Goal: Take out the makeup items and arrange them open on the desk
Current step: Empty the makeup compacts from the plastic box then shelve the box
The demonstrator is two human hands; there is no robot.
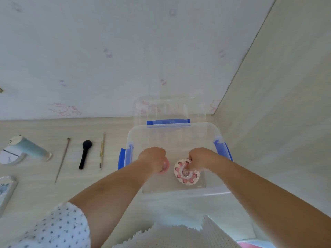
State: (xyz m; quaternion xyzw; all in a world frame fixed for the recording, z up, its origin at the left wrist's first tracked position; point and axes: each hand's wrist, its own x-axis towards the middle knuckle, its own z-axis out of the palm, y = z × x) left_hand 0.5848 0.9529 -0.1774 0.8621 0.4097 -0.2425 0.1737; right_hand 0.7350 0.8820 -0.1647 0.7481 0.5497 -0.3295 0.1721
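Both my hands reach into a clear plastic box [217,191] with blue clips on the desk. My left hand [154,159] is closed around a small pink round item [165,167], mostly hidden under the fingers. My right hand [201,159] grips the far edge of a round white palette [186,174] with a ring of pink pans, lying on the box floor. Laid out on the desk to the left are a thin yellow brush [102,151], a black powder brush [85,153] and a long thin stick [62,159].
A pale blue tube [30,148] and a small mirror [10,157] lie at the far left, with a patterned case [6,192] below them. The clear lid [169,108] leans against the wall behind the box. A side panel [277,122] closes the right.
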